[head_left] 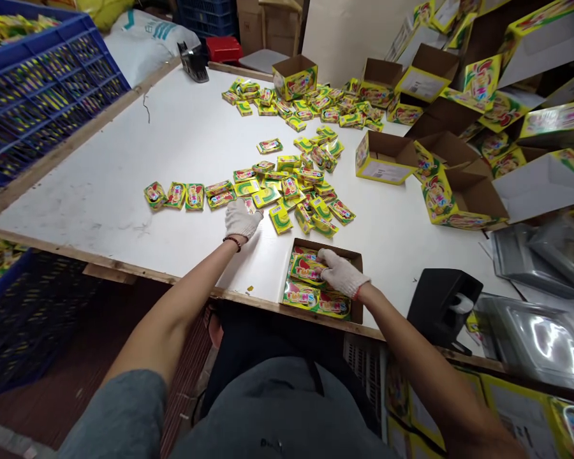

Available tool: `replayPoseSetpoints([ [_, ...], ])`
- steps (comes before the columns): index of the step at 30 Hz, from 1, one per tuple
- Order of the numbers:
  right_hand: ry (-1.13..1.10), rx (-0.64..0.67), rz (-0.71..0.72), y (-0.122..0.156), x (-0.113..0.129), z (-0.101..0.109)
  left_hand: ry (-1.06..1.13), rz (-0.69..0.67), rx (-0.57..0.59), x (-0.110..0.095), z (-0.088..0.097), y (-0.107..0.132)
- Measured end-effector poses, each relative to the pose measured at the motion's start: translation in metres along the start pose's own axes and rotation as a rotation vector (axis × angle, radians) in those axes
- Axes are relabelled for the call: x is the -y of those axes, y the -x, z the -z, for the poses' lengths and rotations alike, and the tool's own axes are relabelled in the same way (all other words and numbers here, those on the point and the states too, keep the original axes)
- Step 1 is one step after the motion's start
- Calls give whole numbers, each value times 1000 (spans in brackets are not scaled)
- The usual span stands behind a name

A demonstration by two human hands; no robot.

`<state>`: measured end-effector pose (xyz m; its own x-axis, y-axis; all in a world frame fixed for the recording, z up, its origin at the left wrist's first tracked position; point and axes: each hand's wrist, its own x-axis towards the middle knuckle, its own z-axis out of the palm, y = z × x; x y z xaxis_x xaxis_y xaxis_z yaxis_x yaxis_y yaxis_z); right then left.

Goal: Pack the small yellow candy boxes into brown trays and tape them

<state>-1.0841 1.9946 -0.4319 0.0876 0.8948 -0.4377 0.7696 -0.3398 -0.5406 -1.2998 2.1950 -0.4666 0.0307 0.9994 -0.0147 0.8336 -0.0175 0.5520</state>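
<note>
Packets (280, 218) heaped close, presumably for easy reach; right hand (342, 273) pinching one in carton (356, 261); left hand (243, 220) at another, grip unclear.

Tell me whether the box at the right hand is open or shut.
Open: no lid covers the box, and printed packs show inside it, beside the right hand.

Hands (243, 220): white gloves (342, 273) (right cuff (358, 291) red-edged) | dark beaded bracelet (233, 240) | grey short-sleeved shirt (277, 408)

1 head view, forward and down
</note>
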Motion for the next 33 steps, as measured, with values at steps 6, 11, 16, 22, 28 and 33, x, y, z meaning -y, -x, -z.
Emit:
replayPoseSetpoints([
  [6, 64, -35, 39, -18, 0, -25, -28, 67, 2, 18, -17, -11],
  [11, 102, -122, 87, -6, 7, -17, 173, 36, -20, 19, -8, 17],
  [16, -367, -256, 173, -14, 41, -12, 292, -472, -118, -9, 6, 92],
  [22, -336, -284, 154, -16, 39, 8, 276, -748, -21, -12, 0, 106],
  [28, 285, -148, 224, -10, 12, 31, 106, -186, -219, 64, 35, -29],
  [33, 664, -108, 207, -24, 27, 24, 33, 130, -310, 137, 86, -108],
])
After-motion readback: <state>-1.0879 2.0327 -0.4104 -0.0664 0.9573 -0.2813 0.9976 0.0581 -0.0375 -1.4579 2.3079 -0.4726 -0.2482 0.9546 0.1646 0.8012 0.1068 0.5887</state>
